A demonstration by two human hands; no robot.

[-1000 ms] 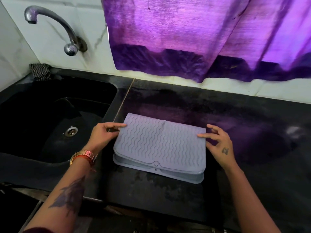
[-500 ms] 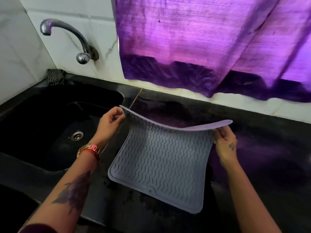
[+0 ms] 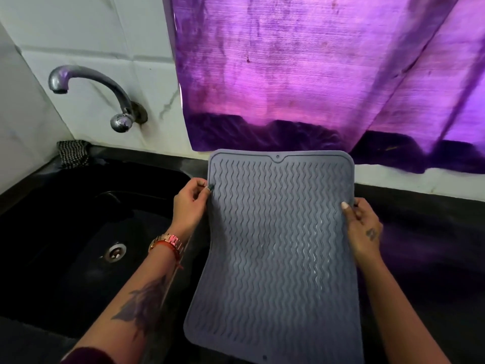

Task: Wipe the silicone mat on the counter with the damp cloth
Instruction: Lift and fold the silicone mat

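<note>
Dark stone makes up the bench [image 3: 420, 219], with white tiles and a purple curtain [image 3: 301, 74] behind it. Taking the mat [image 3: 278, 253] as the landmark: far to its left a tap [image 3: 91, 88] curves from the wall over a black sink [image 3: 78, 219], and a checked scrubber [image 3: 73, 153] sits at the sink's back corner. Just left of the mat, the left hand [image 3: 190, 203] pinches the mat's left edge, thumb on the ribbed face. The mat itself is opened out flat and held up off the bench, ribbed side toward the camera, its top edge reaching up to the curtain's hem and its lower end hanging toward the person. Just right of it, the right hand [image 3: 363, 227] pinches the opposite edge in the same way. Each hand's grip is closed on the mat.

No damp cloth shows anywhere in view, unless the scrubber is meant. By my reading, wiping has not begun: the mat is only spread out. Left to do: lay it on the bench, fetch the cloth, and wipe the ribbed surface.
</note>
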